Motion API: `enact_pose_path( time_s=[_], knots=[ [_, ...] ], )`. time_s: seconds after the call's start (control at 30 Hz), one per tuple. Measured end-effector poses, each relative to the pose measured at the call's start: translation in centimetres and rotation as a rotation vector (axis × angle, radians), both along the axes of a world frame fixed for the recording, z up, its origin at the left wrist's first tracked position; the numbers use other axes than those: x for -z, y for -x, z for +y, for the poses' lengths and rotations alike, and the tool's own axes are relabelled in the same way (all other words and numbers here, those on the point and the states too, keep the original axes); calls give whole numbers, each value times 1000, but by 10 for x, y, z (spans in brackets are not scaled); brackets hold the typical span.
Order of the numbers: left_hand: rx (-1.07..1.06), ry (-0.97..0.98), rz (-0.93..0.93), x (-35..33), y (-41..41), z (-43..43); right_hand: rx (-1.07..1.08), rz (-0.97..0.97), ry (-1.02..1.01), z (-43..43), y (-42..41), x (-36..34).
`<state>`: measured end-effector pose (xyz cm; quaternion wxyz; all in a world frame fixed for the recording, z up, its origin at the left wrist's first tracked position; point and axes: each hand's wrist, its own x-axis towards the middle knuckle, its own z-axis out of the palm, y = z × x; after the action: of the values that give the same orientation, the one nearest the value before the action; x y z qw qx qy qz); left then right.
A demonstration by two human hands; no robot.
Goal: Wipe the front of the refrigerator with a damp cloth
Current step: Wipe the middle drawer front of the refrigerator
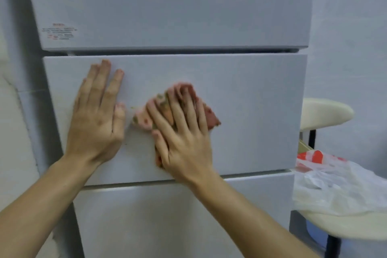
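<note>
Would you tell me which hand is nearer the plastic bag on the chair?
Right. The right hand presses the cloth on the middle door, left of the plastic bag; the left hand lies flat farther left.

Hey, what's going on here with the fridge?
A person is wiping the front of a pale grey refrigerator. Their right hand, fingers spread flat, presses a crumpled pink patterned cloth against the middle door panel. The left hand lies flat and bare on the same panel, just left of the cloth. To the right of the fridge, a white and red plastic bag sits on a cream chair.
</note>
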<state>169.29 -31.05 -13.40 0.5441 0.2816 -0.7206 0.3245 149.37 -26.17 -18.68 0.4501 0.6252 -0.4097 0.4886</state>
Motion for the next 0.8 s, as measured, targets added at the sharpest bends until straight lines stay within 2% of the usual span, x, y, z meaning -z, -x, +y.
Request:
enact_pose_path(
  time_s=[0.13,0.27,0.33,0.47,0.57,0.63,0.8],
  knots=[
    [-9,-34,3,0,-6,3,-50,218,-89,0,-6,47],
    [-12,-29,-12,0,-9,2,-105,358,-123,6,7,36],
    [-27,-27,-11,-1,-11,3,-98,294,-77,8,15,10],
    [-65,-37,0,3,-15,3,12,-98,140,2,13,-70],
    [-64,-26,-20,2,-20,0,93,-228,176,-5,-2,-87],
    [-63,-20,-20,2,-21,-1,87,-198,168,-7,-8,-72],
    [-62,-17,-19,2,-21,-2,25,53,47,-5,-10,-6]
  ],
)
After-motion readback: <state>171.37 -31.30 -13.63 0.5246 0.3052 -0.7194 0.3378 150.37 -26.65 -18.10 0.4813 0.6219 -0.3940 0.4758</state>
